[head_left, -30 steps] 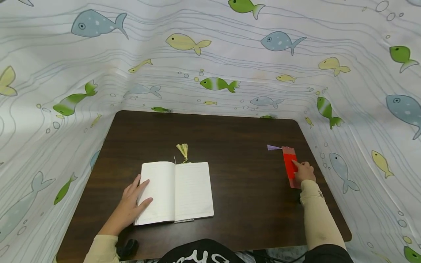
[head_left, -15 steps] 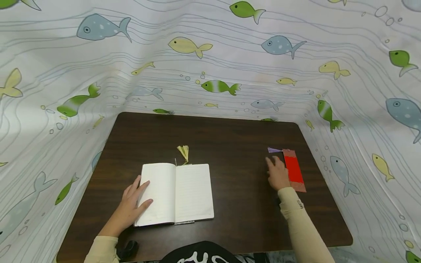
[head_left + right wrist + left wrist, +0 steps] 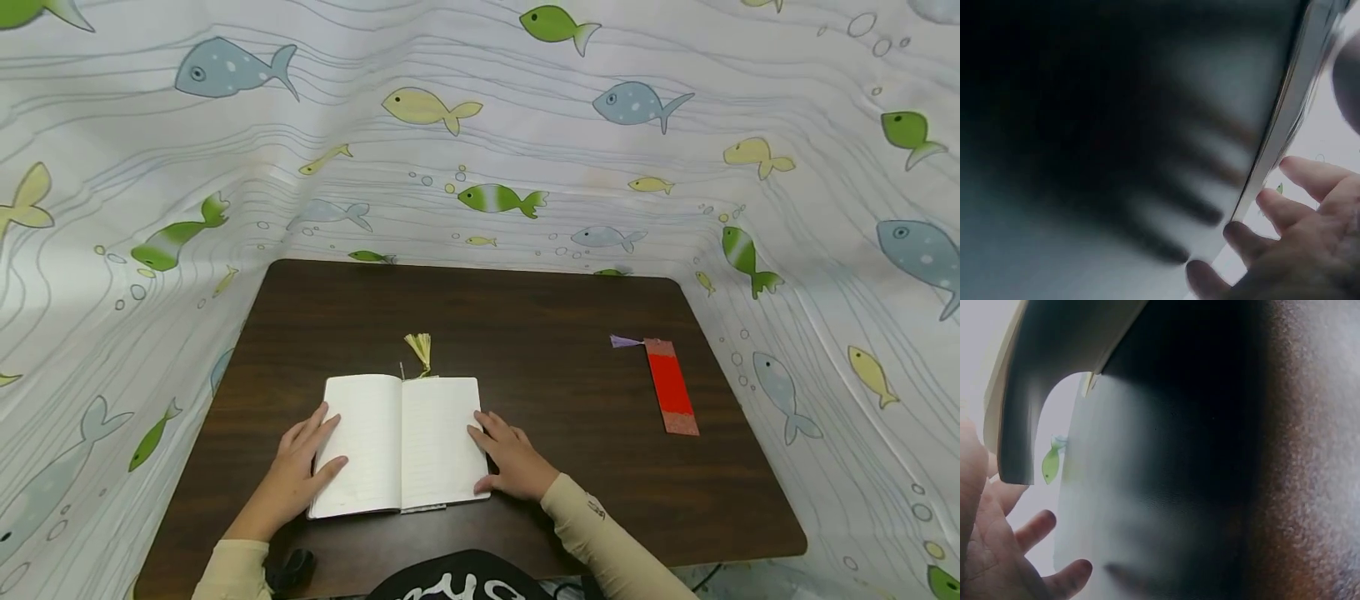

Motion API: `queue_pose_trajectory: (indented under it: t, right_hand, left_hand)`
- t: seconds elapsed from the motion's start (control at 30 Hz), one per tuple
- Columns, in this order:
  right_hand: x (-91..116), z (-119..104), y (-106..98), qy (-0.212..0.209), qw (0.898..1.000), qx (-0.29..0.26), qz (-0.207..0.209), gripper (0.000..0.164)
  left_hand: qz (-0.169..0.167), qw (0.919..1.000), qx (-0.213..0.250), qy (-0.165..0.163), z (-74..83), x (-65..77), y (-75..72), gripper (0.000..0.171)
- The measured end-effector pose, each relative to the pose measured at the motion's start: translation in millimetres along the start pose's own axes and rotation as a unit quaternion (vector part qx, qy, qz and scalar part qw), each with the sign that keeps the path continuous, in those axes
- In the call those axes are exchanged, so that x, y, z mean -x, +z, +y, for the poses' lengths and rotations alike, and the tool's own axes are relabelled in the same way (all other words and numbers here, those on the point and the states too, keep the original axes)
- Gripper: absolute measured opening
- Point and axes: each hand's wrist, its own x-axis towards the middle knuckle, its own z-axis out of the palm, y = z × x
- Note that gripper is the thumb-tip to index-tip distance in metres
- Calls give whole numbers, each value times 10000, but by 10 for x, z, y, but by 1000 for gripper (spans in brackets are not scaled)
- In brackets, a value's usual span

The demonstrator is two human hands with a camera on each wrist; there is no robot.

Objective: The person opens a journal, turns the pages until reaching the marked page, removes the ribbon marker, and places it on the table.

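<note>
Pale cloth printed with fish (image 3: pixel 525 225) rises around the dark wood-grain counter (image 3: pixel 555 333). Towards its near side, left of the middle, a notebook (image 3: pixel 442 433) lies spread at 2 white pages, with a yellow tassel (image 3: pixel 420 351) poking out beyond its top edge. The left hand (image 3: pixel 294 467) rests along the left edge, its grip apart, fingers spread; the right hand (image 3: pixel 517 458) touches the right edge, its grip also apart, thumb near the lower corner. Well off to the right lies 1 red bookmark (image 3: pixel 671 385) with a purple tassel (image 3: pixel 626 342).
</note>
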Motion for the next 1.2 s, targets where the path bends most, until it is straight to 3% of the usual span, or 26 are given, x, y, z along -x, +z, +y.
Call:
queue_pose_trajectory:
  t: [0.1, 0.23, 0.33, 0.47, 0.6, 0.73, 0.87, 1.0, 1.07, 1.2]
  right_hand:
    - [10, -24, 19, 147, 9996, 195, -108, 95]
    - [-3, -86, -11, 126, 9989, 439, 42, 91]
    - [-30, -136, -16, 26, 9962, 795, 351, 84]
    - [-73, -193, 6, -60, 9887, 1060, 1056, 76]
    - [-120, -282, -4, 10, 9825, 875, 1645, 95]
    - [-170, -428, -83, -135, 9823, 260, 1849, 107]
    - [-225, -609, -180, -546, 9803, -1325, 1359, 98]
    - [-304, -767, -191, -989, 9536, -2839, 145, 85]
    - [-353, -829, -163, -1210, 9450, -3003, -469, 78]
    - [-436, -935, -85, -1474, 9518, -2374, -1262, 66]
  left_hand:
    - [14, 10000, -2, -7, -4, 4, 9, 70]
    - [44, 10000, -5, -27, -18, 8, 18, 69]
    - [59, 10000, -20, -19, -27, 18, 15, 69]
    - [97, 9999, 10, 33, -22, 28, 10, 69]
    - [123, 9999, 25, 54, -15, 29, 12, 68]
    - [109, 9999, -5, 7, -6, 32, 8, 68]
    - [63, 10000, 36, -35, 12, 39, -3, 70]
    - [74, 9997, 207, 64, 28, 57, -10, 63]
    - [141, 9990, 392, 169, 39, 65, -14, 55]
    - [221, 9951, 901, 340, 68, 74, -31, 54]
